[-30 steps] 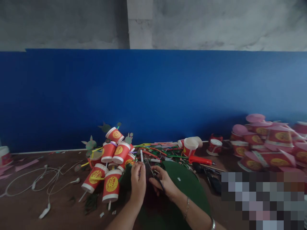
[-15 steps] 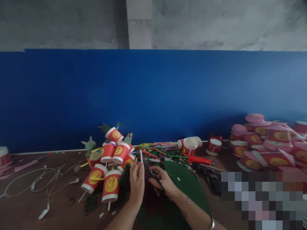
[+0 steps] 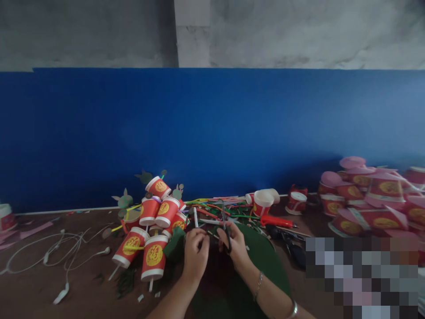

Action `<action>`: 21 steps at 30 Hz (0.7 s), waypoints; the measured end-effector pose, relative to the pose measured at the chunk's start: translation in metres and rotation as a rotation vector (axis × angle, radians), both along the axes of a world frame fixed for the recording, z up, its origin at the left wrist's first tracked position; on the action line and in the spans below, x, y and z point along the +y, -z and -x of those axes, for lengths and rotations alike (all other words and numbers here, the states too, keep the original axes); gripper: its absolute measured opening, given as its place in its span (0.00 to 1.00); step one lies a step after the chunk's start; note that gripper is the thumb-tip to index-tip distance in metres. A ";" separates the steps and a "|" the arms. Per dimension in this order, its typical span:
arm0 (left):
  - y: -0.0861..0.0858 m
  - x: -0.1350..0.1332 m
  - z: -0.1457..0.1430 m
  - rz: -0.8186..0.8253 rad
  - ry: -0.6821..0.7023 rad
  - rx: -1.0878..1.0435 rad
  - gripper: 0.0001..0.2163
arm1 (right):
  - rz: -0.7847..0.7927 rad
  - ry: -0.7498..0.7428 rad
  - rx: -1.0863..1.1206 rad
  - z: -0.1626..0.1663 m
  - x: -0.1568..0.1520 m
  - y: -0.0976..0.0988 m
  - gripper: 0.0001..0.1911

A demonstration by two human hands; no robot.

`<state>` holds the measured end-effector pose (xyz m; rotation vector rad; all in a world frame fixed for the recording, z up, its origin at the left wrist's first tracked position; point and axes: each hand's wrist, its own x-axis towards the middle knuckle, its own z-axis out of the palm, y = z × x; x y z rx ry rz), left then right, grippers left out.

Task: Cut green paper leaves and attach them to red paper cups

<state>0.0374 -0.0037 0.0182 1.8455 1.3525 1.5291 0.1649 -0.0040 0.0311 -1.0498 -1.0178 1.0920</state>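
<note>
My left hand (image 3: pixel 195 256) is closed in a pinch on a small dark piece I cannot make out, just right of a pile of red paper cups (image 3: pixel 153 223). My right hand (image 3: pixel 235 248) grips black scissors (image 3: pixel 226 228), whose blades point up and away. Both hands hover close together over a large round green sheet (image 3: pixel 262 261) lying on the brown table (image 3: pixel 49 283). A white straw (image 3: pixel 195 217) lies just beyond my left fingers.
Coloured straws and pipe cleaners (image 3: pixel 215 206) lie behind the hands. A white cup (image 3: pixel 263 203) and a red tool (image 3: pixel 277 221) sit to the right, with stacked red and pink cups (image 3: pixel 368 195) further right. White earphone cables (image 3: pixel 56 252) trail at left. A blue wall (image 3: pixel 212 133) backs the table.
The scissors have swung from leaning left to pointing nearly straight up, and my right hand has risen. My left hand has dropped slightly and turned toward the right hand.
</note>
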 end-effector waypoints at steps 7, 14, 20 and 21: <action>0.000 -0.014 -0.008 0.015 0.092 0.490 0.05 | -0.009 0.071 0.017 -0.001 0.000 -0.001 0.22; 0.002 -0.007 -0.005 -0.069 0.017 0.161 0.10 | -0.028 0.090 0.026 -0.001 0.002 0.001 0.22; 0.001 0.002 0.009 0.023 -0.173 -0.300 0.09 | -0.033 0.207 0.102 -0.005 0.003 0.004 0.20; 0.001 0.002 0.010 0.043 -0.179 -0.330 0.08 | -0.028 0.214 0.122 -0.006 0.003 0.004 0.20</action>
